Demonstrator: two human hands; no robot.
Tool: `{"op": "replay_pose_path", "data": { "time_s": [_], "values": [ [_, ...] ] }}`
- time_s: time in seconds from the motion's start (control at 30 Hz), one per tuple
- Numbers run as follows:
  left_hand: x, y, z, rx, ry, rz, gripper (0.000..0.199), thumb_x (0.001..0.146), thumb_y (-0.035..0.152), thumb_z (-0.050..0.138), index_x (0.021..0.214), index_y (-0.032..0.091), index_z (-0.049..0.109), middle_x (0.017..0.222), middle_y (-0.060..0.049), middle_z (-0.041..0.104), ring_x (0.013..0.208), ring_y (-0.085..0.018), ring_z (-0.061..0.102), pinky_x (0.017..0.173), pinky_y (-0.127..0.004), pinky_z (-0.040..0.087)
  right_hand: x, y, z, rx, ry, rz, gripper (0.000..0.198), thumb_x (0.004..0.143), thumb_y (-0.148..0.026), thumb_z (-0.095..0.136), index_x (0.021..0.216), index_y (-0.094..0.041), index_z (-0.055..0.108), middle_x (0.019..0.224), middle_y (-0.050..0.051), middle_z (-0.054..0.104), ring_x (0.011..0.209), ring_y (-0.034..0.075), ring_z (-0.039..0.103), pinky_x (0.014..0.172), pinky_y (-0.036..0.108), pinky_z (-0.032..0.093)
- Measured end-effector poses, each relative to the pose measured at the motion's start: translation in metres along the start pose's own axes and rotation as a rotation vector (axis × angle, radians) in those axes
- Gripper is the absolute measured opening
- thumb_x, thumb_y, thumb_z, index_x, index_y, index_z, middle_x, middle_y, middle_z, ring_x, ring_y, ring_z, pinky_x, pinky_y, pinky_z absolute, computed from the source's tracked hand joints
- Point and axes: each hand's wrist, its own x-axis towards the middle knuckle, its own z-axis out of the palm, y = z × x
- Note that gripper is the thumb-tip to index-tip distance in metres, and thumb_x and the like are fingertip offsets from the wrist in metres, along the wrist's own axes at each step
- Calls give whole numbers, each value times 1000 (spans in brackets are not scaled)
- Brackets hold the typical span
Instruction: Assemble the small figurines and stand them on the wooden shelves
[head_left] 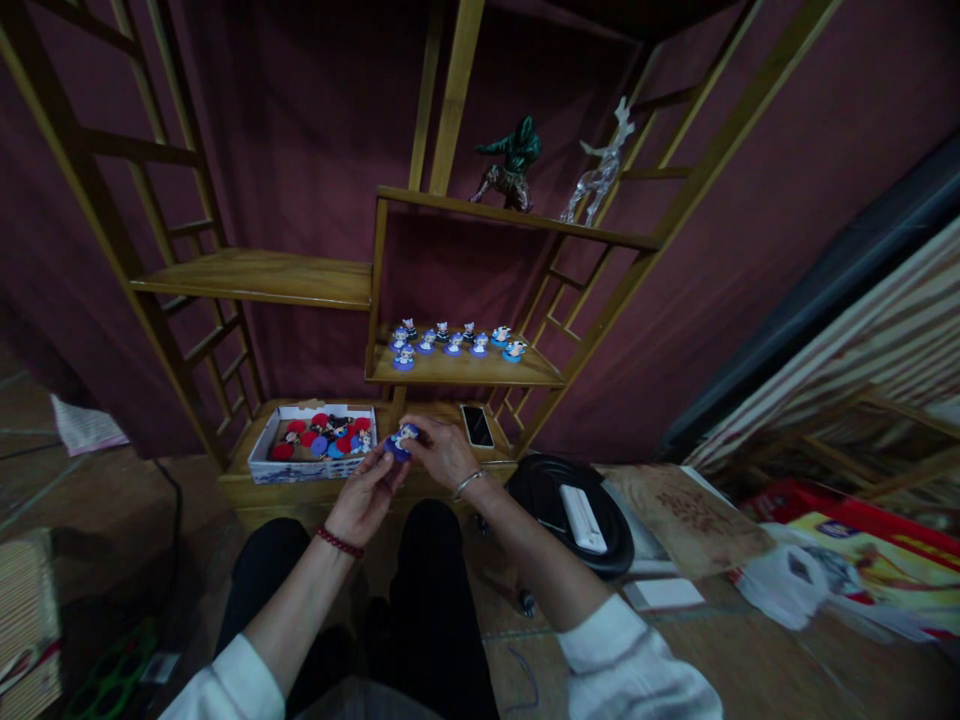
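Between both hands, in front of the lowest shelf, is a small purple-and-white figurine (402, 441) on a round purple base. My left hand (369, 490) grips its base from the left, and my right hand (444, 450) pinches it from the right. Left of the hands stands an open cardboard box (262, 468) with a patterned rim, holding several more figurines with red, purple and blue bases. On the middle shelf (465, 372) several small figurines (454, 344) stand upright in rows, purple-based ones at left and centre, blue-based ones at right.
A phone (478, 427) lies on the lowest shelf. Above stand a green-hooded figure (514, 165) and a clear deer statuette (602, 168). Wooden posts frame the shelves. On the floor at right are a black coil (619, 530), a white box (663, 594) and a plastic bag (784, 585).
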Motion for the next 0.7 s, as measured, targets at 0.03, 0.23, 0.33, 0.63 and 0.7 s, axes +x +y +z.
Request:
{"op": "replay_pose_path", "data": {
  "time_s": [0.03, 0.23, 0.33, 0.63, 0.7],
  "values": [
    [0, 0, 0, 1, 0, -2, 17, 71, 4, 59, 83, 15, 63, 88, -1, 66, 84, -11, 61, 83, -27, 47, 0, 0, 0, 3, -1, -4, 25, 76, -23, 56, 101, -23, 58, 93, 0, 64, 82, 12, 58, 76, 22, 43],
    [-3, 2, 2, 13, 17, -1, 15, 71, 4, 59, 81, 15, 64, 85, -2, 67, 81, -11, 62, 77, -23, 49, 1, 0, 0, 0, -13, -23, 26, 76, -22, 57, 101, -23, 59, 94, 1, 64, 85, 13, 57, 76, 23, 43],
    [-3, 3, 2, 12, 14, -6, 16, 71, 3, 59, 82, 14, 64, 84, -2, 67, 79, -11, 63, 74, -21, 50, 0, -2, -1, 7, -14, -34, 25, 76, -22, 57, 101, -23, 59, 93, 2, 63, 83, 13, 57, 75, 23, 43],
    [-5, 2, 1, -4, 4, -18, 9, 71, 6, 61, 76, 13, 63, 82, -3, 68, 75, -11, 64, 69, -20, 52, 2, -1, -2, 1, -27, -74, 26, 76, -21, 58, 102, -24, 60, 86, 1, 61, 75, 13, 56, 71, 24, 43],
    [-5, 2, 1, 1, 1, -19, 8, 71, 7, 60, 76, 12, 64, 81, -4, 67, 74, -12, 64, 69, -20, 52, 2, 0, -3, 5, -31, -75, 27, 76, -21, 59, 102, -24, 60, 84, 1, 61, 73, 12, 56, 70, 24, 43]
  ]
}}
